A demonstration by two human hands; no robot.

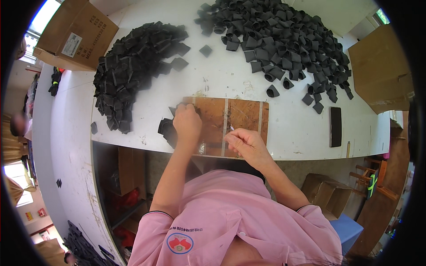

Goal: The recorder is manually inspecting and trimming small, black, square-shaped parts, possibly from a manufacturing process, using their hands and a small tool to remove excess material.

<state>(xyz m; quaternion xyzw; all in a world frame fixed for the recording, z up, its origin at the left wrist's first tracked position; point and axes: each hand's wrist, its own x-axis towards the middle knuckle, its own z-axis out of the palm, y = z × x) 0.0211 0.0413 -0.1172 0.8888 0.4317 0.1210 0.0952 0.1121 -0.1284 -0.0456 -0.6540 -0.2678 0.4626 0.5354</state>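
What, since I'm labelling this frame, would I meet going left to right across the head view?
Cardboard box with a white label, left hand, right hand, dark phone, plain cardboard box.

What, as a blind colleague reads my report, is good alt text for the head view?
A person's bare left hand partly covers black pieces at a brown rectangular board's left edge; the right hand pinches a small pale object over it. Beyond, on a white table, lie two heaps of small black pieces.

Board (246, 117) was laid on table (301, 133); from it, left heap (128, 71) was set at ten o'clock, right heap (284, 44) at one, phone (335, 127) at three.
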